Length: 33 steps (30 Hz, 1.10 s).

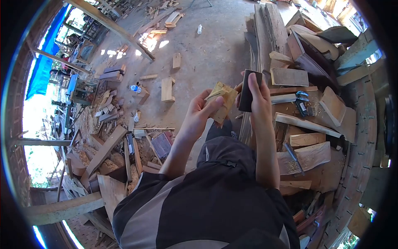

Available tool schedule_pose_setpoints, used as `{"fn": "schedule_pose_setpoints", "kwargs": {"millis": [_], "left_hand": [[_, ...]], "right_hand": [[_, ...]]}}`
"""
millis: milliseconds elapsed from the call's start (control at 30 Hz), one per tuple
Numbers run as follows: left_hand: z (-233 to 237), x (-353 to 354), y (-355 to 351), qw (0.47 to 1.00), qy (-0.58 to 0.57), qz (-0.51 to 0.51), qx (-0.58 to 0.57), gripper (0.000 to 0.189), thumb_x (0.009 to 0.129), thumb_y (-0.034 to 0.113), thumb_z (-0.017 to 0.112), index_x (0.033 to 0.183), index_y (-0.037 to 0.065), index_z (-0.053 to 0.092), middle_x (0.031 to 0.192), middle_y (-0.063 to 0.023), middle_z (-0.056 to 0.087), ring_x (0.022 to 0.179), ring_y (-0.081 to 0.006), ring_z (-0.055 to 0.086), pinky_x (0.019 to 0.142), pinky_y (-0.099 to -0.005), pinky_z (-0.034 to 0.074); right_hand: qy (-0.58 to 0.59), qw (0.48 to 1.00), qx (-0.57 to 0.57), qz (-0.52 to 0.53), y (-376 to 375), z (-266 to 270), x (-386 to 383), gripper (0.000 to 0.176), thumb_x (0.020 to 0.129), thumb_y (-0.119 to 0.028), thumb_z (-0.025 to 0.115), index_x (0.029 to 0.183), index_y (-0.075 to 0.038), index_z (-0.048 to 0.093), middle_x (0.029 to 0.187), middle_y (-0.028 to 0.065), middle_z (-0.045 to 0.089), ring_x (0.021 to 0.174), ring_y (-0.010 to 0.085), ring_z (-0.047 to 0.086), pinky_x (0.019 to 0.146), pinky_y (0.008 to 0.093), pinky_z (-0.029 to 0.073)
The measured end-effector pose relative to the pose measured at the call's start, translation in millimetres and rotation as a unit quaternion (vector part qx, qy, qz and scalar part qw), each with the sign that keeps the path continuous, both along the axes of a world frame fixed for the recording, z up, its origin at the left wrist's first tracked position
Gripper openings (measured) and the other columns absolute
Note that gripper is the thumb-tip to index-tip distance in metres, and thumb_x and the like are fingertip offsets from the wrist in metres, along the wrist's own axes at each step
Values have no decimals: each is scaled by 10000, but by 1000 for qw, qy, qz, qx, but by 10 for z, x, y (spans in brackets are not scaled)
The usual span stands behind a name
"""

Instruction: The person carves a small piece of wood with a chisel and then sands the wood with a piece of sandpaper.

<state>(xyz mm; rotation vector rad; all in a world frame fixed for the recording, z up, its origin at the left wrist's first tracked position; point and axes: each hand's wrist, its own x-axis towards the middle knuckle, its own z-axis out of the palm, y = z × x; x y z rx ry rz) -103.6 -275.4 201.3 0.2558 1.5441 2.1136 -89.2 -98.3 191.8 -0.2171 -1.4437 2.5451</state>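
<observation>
My left hand [198, 111] grips a yellowish, angular wooden piece [222, 107] with dark marks on it, the thumb lying across its face. Close beside it, my right hand [261, 101] is closed around a dark, flat rectangular block [248, 92], held upright with the thumb along its front. The block's material cannot be made out. A small gap separates the two things, and both are held up in front of my body above the floor.
Long planks [269, 37] stretch away ahead of me. At right, a bench [350, 124] carries boards, a black-and-blue tool [302, 103] and a chisel-like tool [293, 157]. Wood blocks [167, 89] and a bottle [135, 88] stand on the left. Scrap wood [105, 151] is heaped nearer me.
</observation>
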Motion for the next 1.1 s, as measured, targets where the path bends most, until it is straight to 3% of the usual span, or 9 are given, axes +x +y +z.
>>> {"fn": "schedule_pose_setpoints", "kwargs": {"millis": [67,167,233,267,333,367,633,800,1100], "left_hand": [[6,19,6,999,6,31,4,365,1001,254,597,1223,-22,513,856,-85,659,627,-167,674,468,-247,504],[23,18,6,995,53,72,-39,378,1012,293,581,1216,-19,516,823,-64,649,571,-124,633,441,-229,461],[56,32,24,990,74,86,-79,386,1026,298,562,1228,-28,517,798,-38,640,528,-73,574,423,-212,406],[45,52,40,991,74,84,-79,386,1026,298,562,1228,-28,517,798,-38,640,528,-73,574,423,-212,406],[4,98,77,979,144,108,-95,394,1024,270,580,1265,-38,528,940,-60,665,781,-58,618,638,-206,496],[-30,94,75,979,144,107,-94,394,1024,270,580,1265,-38,528,940,-60,665,781,-58,618,638,-206,496],[-67,8,71,961,212,159,-73,364,1027,222,573,1259,-57,544,1030,-63,662,898,-50,574,742,-205,483],[-25,1,96,957,231,131,-114,375,1028,218,571,1272,-66,539,1019,-57,667,903,-56,578,740,-212,489],[-107,-55,131,957,229,146,-100,427,1019,234,590,1313,-69,525,982,-58,683,883,-51,599,711,-206,500]], "right_hand": [[-9,999,-23,-20,-21,-105,-25,321,1021,-321,578,1151,-28,560,812,16,621,581,75,562,524,232,477],[-1,988,70,-138,-77,-238,-69,307,1047,-345,519,1090,-41,532,806,18,633,566,123,568,524,294,474],[152,951,198,-183,-149,-198,-85,283,1045,-315,520,996,-38,496,718,73,640,539,242,608,529,377,465],[151,951,198,-185,-161,-157,-55,283,1045,-315,520,996,-38,496,718,73,640,539,242,608,529,377,465],[44,901,400,-163,-175,83,38,256,1039,-277,518,959,-38,476,648,149,614,550,345,625,518,419,451],[45,887,419,-187,-176,125,9,224,1007,-228,567,934,-35,479,633,183,591,584,386,632,513,440,450],[158,844,470,-204,-311,65,34,178,927,-124,660,861,-38,519,632,144,612,554,351,631,496,402,452],[111,863,448,-207,-212,207,-104,163,925,-105,655,859,-38,522,630,145,608,558,357,623,509,399,457],[157,809,521,-222,-149,160,-253,138,928,-134,656,880,-56,552,644,124,626,553,320,633,513,378,470]]}}
